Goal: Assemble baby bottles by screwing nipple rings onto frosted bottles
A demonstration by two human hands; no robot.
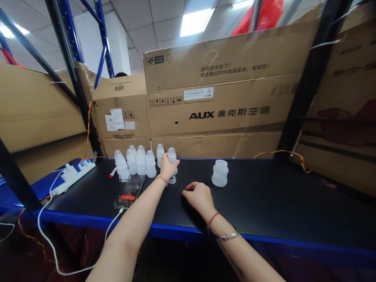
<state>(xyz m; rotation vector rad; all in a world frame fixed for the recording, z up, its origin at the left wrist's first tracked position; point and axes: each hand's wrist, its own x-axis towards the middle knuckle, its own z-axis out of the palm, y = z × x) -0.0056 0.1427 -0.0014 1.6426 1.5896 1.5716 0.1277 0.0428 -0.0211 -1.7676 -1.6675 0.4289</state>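
Blue steel shelving [69, 47] with black posts [315, 70] frames the bench, whose black top [249, 188] has a blue edge [176, 231], and big cardboard cartons [122, 109] stand packed along its back, the largest [220, 90] printed with the AUX air-conditioner name. Behind them a white wall [88, 43] rises to a tiled ceiling [152, 27], where a square panel light [196, 22] shines and a red plastic sheet [258, 17] hangs at the top of the shelving, while the floor below the bench sits in shadow.
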